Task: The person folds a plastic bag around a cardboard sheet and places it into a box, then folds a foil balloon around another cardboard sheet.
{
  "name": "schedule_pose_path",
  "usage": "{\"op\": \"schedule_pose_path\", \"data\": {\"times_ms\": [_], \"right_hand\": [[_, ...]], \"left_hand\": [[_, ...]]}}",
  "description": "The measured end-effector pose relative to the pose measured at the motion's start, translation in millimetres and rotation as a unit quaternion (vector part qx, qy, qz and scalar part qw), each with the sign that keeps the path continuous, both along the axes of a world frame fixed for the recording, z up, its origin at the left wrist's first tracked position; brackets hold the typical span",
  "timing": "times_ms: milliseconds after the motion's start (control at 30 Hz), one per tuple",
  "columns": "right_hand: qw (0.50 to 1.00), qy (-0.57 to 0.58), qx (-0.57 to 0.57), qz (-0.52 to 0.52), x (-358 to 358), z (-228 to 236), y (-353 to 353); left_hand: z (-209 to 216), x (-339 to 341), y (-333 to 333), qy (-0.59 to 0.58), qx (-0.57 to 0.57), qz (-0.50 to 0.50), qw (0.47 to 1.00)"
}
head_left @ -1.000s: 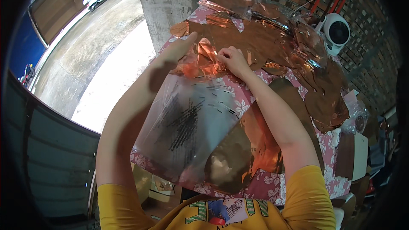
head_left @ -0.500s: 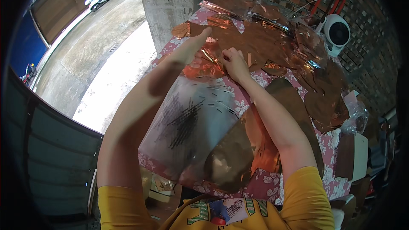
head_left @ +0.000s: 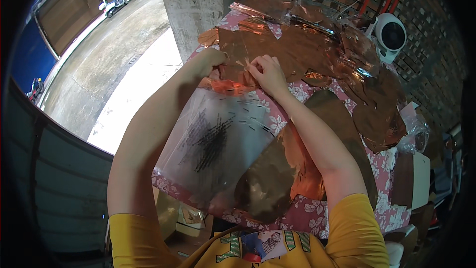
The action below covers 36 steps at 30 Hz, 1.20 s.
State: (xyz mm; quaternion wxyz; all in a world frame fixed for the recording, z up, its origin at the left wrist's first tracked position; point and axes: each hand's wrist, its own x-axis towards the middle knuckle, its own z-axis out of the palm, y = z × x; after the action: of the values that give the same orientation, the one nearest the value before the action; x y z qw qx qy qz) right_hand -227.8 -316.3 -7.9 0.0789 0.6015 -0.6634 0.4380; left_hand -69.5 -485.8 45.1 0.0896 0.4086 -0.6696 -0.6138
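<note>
A shiny copper-orange foil sheet (head_left: 230, 87) lies across the middle of the table under both hands. My left hand (head_left: 214, 63) is closed on its left side, fingers curled under and partly hidden. To the right, my right hand (head_left: 268, 73) pinches a small orange strip (head_left: 243, 63) that sticks up between thumb and fingertips. Nearer to me lies a stack of clear plastic bags (head_left: 213, 139) with dark printed marks. Beside it, under my right forearm, a brown metallic film sheet (head_left: 265, 183) is spread with an orange patch showing.
More crumpled copper foil (head_left: 297, 47) covers the far part of the flowered tablecloth (head_left: 317, 213). A white round fan (head_left: 390, 35) stands at the far right by the brick wall (head_left: 426, 69). A concrete pillar (head_left: 196, 10) rises at the far left. Clear wrap (head_left: 415, 134) hangs at the right edge.
My left hand has gone from outstretched fingers to a closed grip on the foil. My right hand has shifted slightly left, and the foil between them is drawn lower.
</note>
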Motion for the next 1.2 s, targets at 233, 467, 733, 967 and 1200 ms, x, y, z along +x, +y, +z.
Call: {"op": "schedule_pose_path", "data": {"times_ms": [233,467,733,967,1200], "right_hand": [[0.999,-0.037,-0.031,0.019,-7,11,12],[0.995,-0.027,-0.026,0.087,9,30,32],[1.0,0.019,-0.012,0.002,7,13,25],[0.991,0.089,0.065,-0.081,2,22,20],[0.986,0.093,0.12,-0.068,12,62,25]], "left_hand": [[12,-16,42,0.043,-0.043,0.058,0.996],[13,-18,43,0.027,-0.052,0.07,0.996],[10,-14,43,0.074,-0.012,0.027,0.997],[29,-11,57,0.116,0.036,0.009,0.993],[28,-5,46,0.266,0.108,0.044,0.957]]}}
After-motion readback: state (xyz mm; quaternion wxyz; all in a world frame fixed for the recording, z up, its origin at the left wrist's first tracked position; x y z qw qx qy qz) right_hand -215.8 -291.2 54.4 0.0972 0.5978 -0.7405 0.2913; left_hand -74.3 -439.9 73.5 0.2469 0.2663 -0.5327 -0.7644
